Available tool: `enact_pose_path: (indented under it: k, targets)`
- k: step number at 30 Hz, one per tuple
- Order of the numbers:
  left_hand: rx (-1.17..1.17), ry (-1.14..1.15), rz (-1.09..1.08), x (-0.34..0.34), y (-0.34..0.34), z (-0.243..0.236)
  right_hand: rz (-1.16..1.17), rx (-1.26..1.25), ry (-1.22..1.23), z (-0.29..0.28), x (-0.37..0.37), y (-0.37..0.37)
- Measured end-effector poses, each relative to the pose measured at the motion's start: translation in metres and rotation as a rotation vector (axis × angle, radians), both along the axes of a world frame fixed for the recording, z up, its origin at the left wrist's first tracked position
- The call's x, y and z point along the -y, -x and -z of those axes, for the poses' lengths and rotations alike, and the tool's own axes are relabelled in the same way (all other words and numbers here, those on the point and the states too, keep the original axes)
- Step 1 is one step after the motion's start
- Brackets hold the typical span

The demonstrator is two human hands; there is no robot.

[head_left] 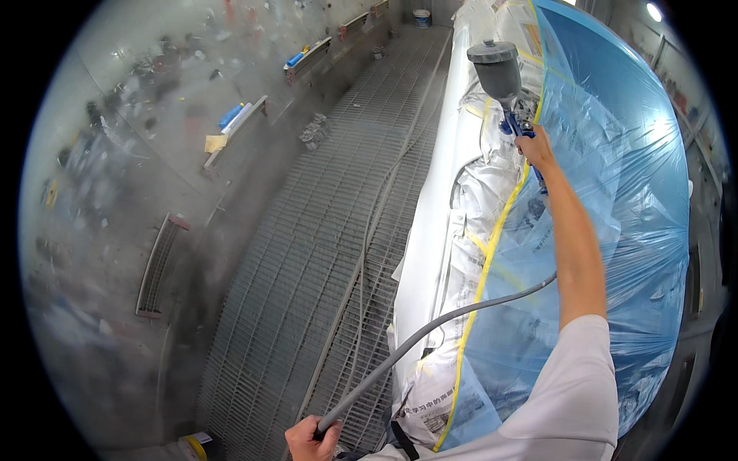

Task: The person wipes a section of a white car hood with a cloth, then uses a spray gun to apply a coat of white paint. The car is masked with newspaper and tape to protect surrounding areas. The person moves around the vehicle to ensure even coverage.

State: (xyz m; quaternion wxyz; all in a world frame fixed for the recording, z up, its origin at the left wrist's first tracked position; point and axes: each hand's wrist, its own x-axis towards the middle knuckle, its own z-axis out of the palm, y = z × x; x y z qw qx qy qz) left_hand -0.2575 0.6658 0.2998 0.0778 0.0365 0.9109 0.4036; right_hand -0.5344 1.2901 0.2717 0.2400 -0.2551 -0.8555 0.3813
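My right hand [537,147] is closed round the handle of a blue spray gun [516,123], held out over the masked car. A grey paint cup [496,71] with a lid sits on top of the gun. From below my right forearm a grey air hose [430,326] curves down to the left. Near the lower edge, my left hand [314,439] grips that hose. Beneath the gun lies a white car panel [427,223], bordered by masking paper [473,265] and yellow tape [496,234]. Blue plastic film [607,192] covers the car to the right.
A metal grating [307,253] forms the floor, and a thin hose [369,223] runs along it. The paint-spattered wall [146,138] on the left carries small shelves [234,132] with blue rolls. A bucket [421,18] stands at the far end.
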Motion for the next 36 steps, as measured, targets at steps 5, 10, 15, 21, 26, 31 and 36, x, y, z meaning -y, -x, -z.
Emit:
enact_pose_path:
  k: [5,10,15,21,26,31,36]
  targets:
    - [0.001,0.002,-0.029,0.007,0.0,0.0,0.054,-0.133,-0.217,0.014,-0.006,0.022]
    - [-0.16,-0.023,-0.114,0.026,0.004,0.022,0.041,-0.123,-0.217,0.013,0.017,0.002]
    - [-0.119,0.045,-0.196,0.085,0.011,0.032,-0.038,0.097,0.199,-0.031,0.068,-0.076]
    - [-0.327,0.128,-0.118,0.152,0.035,0.05,-0.133,0.074,0.454,-0.074,0.149,-0.188]
    - [-0.453,0.119,-0.134,0.201,0.073,0.066,-0.008,-0.095,0.439,-0.074,0.228,-0.25]
    - [-0.504,0.041,-0.179,0.275,0.137,0.08,0.122,-0.236,0.464,-0.07,0.314,-0.283]
    - [-0.561,-0.084,-0.237,0.368,0.234,0.105,0.278,-0.417,0.462,-0.054,0.428,-0.28]
